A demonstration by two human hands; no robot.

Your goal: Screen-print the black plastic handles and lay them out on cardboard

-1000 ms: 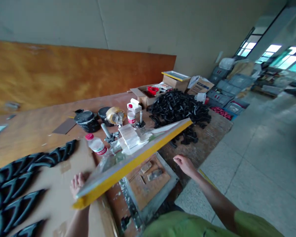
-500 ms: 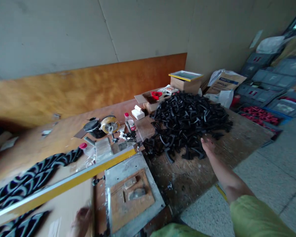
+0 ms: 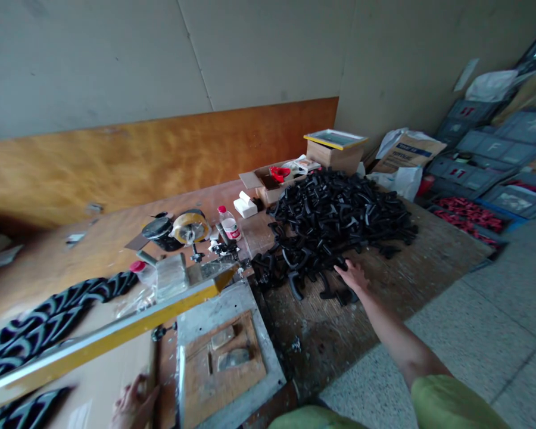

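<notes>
The right hand point(image 3: 352, 277), fingers spread wide, is at the near edge of a heap of black plastic pieces point(image 3: 335, 220) on the tabletop point(image 3: 321, 351). The left hand point(image 3: 134, 402) is on cardboard point(image 3: 93, 369) near a yellow frame point(image 3: 116, 326); whether its fingers point(image 3: 131, 387) hold anything is unclear.

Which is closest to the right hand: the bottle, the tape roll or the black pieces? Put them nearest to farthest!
1. Black plastic pieces: a heap right at the right hand.
2. Bottle: left of the heap.
3. Tape roll: farther left, past the bottle.
</notes>
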